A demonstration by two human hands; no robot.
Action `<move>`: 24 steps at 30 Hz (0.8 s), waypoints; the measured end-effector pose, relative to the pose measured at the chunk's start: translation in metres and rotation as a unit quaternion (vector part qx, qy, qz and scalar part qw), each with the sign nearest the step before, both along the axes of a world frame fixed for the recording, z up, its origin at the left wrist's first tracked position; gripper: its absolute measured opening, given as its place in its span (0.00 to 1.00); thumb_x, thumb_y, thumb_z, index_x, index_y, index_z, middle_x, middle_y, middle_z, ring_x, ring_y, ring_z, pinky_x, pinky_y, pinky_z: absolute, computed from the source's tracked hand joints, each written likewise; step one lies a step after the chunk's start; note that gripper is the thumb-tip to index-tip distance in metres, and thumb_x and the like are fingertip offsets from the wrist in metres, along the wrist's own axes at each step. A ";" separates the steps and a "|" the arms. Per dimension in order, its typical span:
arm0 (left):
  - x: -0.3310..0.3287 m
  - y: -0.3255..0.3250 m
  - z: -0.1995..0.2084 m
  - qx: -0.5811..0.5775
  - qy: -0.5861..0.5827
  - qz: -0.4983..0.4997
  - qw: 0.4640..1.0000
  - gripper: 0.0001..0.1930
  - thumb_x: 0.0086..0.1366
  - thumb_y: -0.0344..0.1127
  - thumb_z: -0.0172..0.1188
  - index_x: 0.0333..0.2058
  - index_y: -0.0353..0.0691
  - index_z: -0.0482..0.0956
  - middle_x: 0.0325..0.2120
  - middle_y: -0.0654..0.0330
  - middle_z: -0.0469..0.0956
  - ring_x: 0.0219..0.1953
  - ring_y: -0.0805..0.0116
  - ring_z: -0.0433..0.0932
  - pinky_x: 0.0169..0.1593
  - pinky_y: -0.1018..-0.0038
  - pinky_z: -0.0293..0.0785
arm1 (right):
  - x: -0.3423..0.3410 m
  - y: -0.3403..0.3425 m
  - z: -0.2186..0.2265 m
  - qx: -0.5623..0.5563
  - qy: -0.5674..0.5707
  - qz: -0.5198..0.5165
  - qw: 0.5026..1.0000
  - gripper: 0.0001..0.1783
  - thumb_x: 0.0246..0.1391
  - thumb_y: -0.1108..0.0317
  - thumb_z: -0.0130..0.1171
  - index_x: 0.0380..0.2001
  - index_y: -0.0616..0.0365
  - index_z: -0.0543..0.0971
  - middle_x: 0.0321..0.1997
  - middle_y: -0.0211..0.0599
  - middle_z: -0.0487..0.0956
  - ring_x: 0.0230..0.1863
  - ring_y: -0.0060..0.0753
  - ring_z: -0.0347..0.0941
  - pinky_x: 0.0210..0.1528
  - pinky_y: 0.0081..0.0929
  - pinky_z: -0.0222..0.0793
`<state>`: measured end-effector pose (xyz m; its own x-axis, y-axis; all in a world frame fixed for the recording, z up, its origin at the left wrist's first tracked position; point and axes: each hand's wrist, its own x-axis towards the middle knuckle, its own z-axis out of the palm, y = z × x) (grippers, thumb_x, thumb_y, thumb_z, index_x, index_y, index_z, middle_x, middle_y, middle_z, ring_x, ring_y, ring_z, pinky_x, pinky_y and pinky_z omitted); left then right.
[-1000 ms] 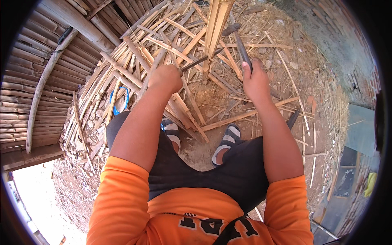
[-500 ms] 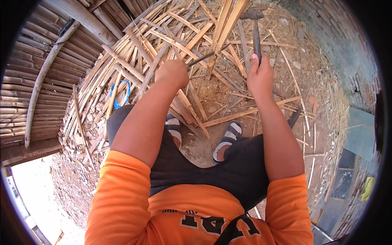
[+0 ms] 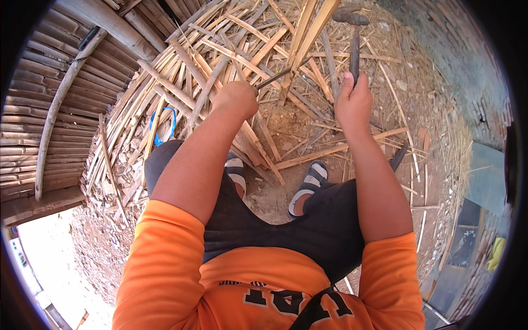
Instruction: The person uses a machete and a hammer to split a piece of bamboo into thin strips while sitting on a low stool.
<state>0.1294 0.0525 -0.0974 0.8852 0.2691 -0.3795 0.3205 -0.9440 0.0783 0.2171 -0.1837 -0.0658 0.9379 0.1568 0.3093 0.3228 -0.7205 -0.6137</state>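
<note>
My left hand (image 3: 235, 100) is closed round the near end of a thin dark blade (image 3: 273, 78), perhaps a knife. Its handle is hidden in my fist. The blade runs up to the right and meets a split wooden post (image 3: 294, 60), which stands upright and slightly tilted, parted into two long pale pieces. Whether the blade passes through the split or lies against it, I cannot tell. My right hand (image 3: 353, 104) grips a hammer (image 3: 355, 47) by its dark handle, thumb along it. The hammer's head is up, right of the post and apart from it.
A heap of split wood strips (image 3: 181, 82) covers the ground ahead and left. A blue strap loop (image 3: 174, 124) lies among them. My sandalled feet (image 3: 311, 184) flank the work. A bamboo wall (image 3: 49, 115) rises at left, a rough wall (image 3: 467, 71) at right. Straw litters the ground.
My right hand and the hammer have shifted slightly right, so the head sits farther from the split post. My left hand has moved a little right with the blade.
</note>
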 end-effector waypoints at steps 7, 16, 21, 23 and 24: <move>0.000 -0.004 -0.005 -0.011 0.004 -0.004 1.000 0.16 0.64 0.34 0.56 0.47 0.49 0.86 0.46 0.53 0.84 0.50 0.52 0.83 0.53 0.59 0.81 | -0.005 -0.006 -0.051 -0.115 0.040 0.083 0.989 0.18 0.71 0.55 0.48 0.39 0.62 0.73 0.26 0.59 0.80 0.31 0.67 0.78 0.33 0.56 0.72; 0.002 -0.009 0.003 -0.028 0.018 0.032 0.999 0.15 0.63 0.34 0.58 0.47 0.48 0.86 0.46 0.53 0.84 0.50 0.53 0.83 0.53 0.60 0.81 | -0.003 -0.010 -0.045 -0.188 0.113 0.102 0.970 0.21 0.71 0.53 0.49 0.38 0.63 0.73 0.27 0.58 0.80 0.34 0.66 0.80 0.35 0.56 0.72; -0.005 -0.005 -0.011 -0.041 -0.023 0.032 0.998 0.14 0.62 0.37 0.59 0.44 0.45 0.87 0.41 0.48 0.85 0.46 0.49 0.84 0.51 0.57 0.80 | 0.003 -0.002 -0.022 -0.111 0.056 0.067 0.990 0.21 0.71 0.52 0.48 0.41 0.63 0.72 0.29 0.58 0.81 0.36 0.65 0.80 0.38 0.55 0.73; -0.008 -0.005 -0.009 -0.047 -0.011 0.054 0.997 0.14 0.62 0.37 0.59 0.44 0.45 0.87 0.41 0.49 0.85 0.46 0.49 0.84 0.51 0.58 0.80 | 0.005 0.000 -0.005 -0.051 0.024 0.041 0.998 0.21 0.71 0.52 0.48 0.41 0.63 0.72 0.29 0.58 0.81 0.36 0.65 0.80 0.38 0.55 0.73; -0.007 -0.005 -0.005 -0.049 -0.007 0.064 0.997 0.14 0.62 0.37 0.58 0.44 0.45 0.87 0.41 0.49 0.85 0.45 0.49 0.84 0.51 0.58 0.80 | 0.006 0.000 0.001 -0.014 0.011 0.028 0.999 0.20 0.71 0.52 0.48 0.41 0.63 0.72 0.29 0.59 0.81 0.36 0.65 0.80 0.38 0.55 0.73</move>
